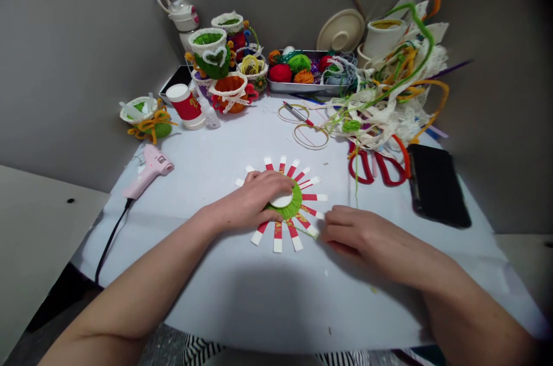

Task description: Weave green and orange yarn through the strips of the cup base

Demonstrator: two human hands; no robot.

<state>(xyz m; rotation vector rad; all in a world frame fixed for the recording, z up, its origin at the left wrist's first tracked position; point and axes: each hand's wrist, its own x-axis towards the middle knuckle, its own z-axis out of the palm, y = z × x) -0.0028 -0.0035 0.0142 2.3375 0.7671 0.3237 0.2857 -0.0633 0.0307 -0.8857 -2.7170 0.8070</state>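
Note:
A paper cup cut into strips lies splayed out like a sun, its red and white strips (277, 237) fanning over the table. Green yarn (296, 202) is woven in a ring around the cup's white round base (281, 200). My left hand (263, 193) grips this cup from the left, fingers over the far side and thumb on the near side. To the right, my right hand (352, 230) is closed in a pinch on the green yarn's strand (309, 233), which runs from the ring's near edge. Its fingertips are partly hidden.
A pink glue gun (149, 170) lies left. Behind stand yarn-woven cups (211, 57), a red-white paper cup (185, 105) and a metal tray (298, 88) of yarn balls. Red-handled scissors (384, 173), a black phone (436, 184) and a lace heap (389, 106) are right.

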